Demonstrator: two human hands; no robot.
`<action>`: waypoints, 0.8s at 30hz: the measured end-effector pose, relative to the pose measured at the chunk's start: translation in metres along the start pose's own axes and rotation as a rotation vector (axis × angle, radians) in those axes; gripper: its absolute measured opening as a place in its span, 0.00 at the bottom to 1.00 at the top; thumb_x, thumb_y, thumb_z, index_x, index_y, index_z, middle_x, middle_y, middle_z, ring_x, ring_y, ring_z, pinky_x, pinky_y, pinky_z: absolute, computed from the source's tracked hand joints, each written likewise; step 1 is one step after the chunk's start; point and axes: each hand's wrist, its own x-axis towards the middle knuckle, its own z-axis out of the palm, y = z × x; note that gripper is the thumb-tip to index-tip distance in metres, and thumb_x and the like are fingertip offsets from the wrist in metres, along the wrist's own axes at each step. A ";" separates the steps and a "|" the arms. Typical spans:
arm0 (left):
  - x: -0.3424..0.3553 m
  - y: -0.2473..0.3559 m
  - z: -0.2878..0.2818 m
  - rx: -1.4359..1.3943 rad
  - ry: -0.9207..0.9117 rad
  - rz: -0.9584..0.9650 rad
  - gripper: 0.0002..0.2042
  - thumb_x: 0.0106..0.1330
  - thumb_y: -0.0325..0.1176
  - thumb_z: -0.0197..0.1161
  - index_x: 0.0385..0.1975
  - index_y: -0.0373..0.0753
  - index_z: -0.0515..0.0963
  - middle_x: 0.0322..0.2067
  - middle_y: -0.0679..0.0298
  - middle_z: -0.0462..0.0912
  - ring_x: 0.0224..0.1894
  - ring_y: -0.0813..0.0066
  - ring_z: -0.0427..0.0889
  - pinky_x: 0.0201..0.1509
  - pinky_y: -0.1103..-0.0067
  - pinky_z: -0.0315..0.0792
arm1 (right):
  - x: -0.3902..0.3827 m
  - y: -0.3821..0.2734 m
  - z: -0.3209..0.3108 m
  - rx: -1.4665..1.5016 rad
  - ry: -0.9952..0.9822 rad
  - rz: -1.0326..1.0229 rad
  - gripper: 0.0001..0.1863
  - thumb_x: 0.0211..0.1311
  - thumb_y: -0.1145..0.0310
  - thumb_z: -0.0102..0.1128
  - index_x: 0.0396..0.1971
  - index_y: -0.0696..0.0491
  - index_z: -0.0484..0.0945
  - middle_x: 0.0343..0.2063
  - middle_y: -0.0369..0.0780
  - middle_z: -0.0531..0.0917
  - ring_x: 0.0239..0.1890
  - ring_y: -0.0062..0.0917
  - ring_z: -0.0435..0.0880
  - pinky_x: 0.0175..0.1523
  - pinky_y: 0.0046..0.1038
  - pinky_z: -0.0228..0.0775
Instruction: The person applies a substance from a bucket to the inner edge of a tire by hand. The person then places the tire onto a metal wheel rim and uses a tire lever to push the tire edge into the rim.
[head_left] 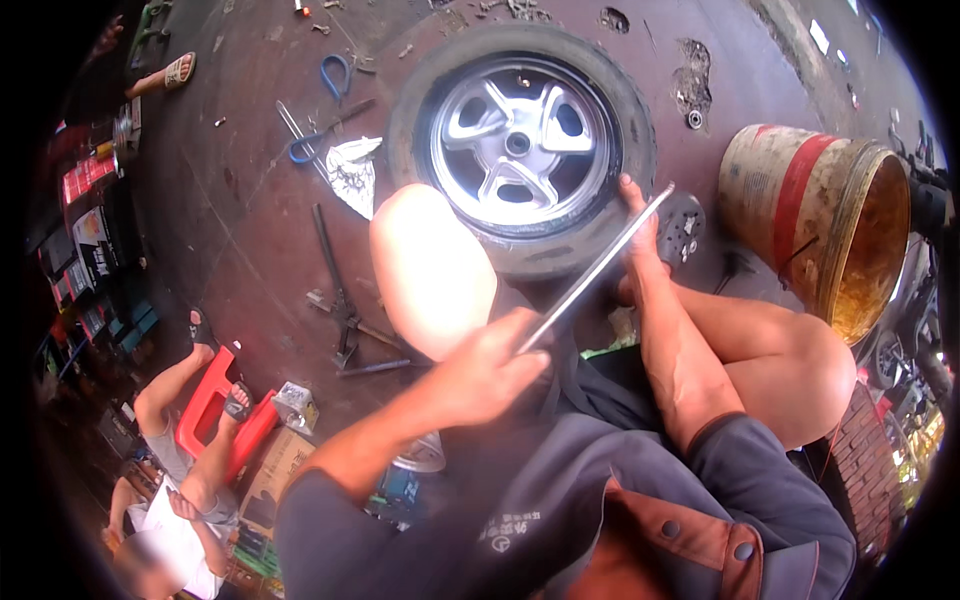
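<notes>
My left hand (490, 365) grips a long silver metal bar (590, 275), which angles up to the right past the lower edge of a black tyre (420, 130) lying flat around a silver five-spoke wheel (500, 150). My right hand (642, 230) is at the tyre's lower right, just beyond the bar, with one finger stretched out against the rubber; its other fingers are largely hidden. My bare knee (430, 270) sits at the tyre's lower left, and a black clog (683, 225) is right of my right hand.
A tipped bucket (760, 190) lies at right. Scissor-like tools (332, 75), a white rag (350, 175) and a dark metal tool (330, 280) lie at left. A seated person (155, 540) is at lower left beside a red stool (210, 410). Stacked boxes (90, 235) line the left.
</notes>
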 end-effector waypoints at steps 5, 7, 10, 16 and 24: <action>0.033 0.017 -0.088 1.000 0.473 0.292 0.09 0.63 0.27 0.57 0.41 0.40 0.80 0.31 0.51 0.82 0.32 0.51 0.82 0.35 0.65 0.74 | 0.004 0.001 -0.011 0.202 -0.082 0.161 0.40 0.49 0.51 0.70 0.59 0.57 0.67 0.49 0.43 0.77 0.49 0.33 0.77 0.56 0.35 0.70; 0.057 0.018 -0.108 1.061 0.428 0.290 0.09 0.64 0.31 0.58 0.41 0.40 0.80 0.29 0.52 0.82 0.31 0.51 0.81 0.34 0.63 0.73 | 0.003 -0.002 -0.011 0.177 -0.068 0.193 0.40 0.49 0.50 0.70 0.58 0.58 0.67 0.49 0.44 0.78 0.49 0.34 0.77 0.56 0.36 0.70; 0.092 0.023 -0.126 1.203 0.258 0.131 0.10 0.62 0.37 0.60 0.38 0.39 0.81 0.27 0.52 0.82 0.32 0.49 0.81 0.35 0.61 0.72 | 0.002 -0.008 -0.007 0.145 -0.091 0.201 0.41 0.49 0.50 0.70 0.58 0.59 0.67 0.49 0.46 0.78 0.50 0.35 0.78 0.56 0.37 0.70; 0.148 0.031 -0.141 1.267 0.030 -0.108 0.14 0.61 0.44 0.63 0.34 0.40 0.84 0.28 0.50 0.83 0.35 0.49 0.82 0.41 0.61 0.73 | -0.002 -0.016 0.000 0.114 -0.074 0.260 0.41 0.49 0.49 0.69 0.58 0.60 0.68 0.48 0.47 0.79 0.49 0.36 0.78 0.57 0.38 0.70; 0.193 0.037 -0.154 1.233 -0.127 -0.135 0.18 0.58 0.48 0.65 0.37 0.39 0.85 0.28 0.54 0.84 0.38 0.56 0.83 0.44 0.66 0.74 | -0.009 -0.034 0.009 0.000 -0.026 0.392 0.40 0.51 0.46 0.66 0.60 0.56 0.68 0.51 0.46 0.79 0.53 0.36 0.77 0.59 0.39 0.67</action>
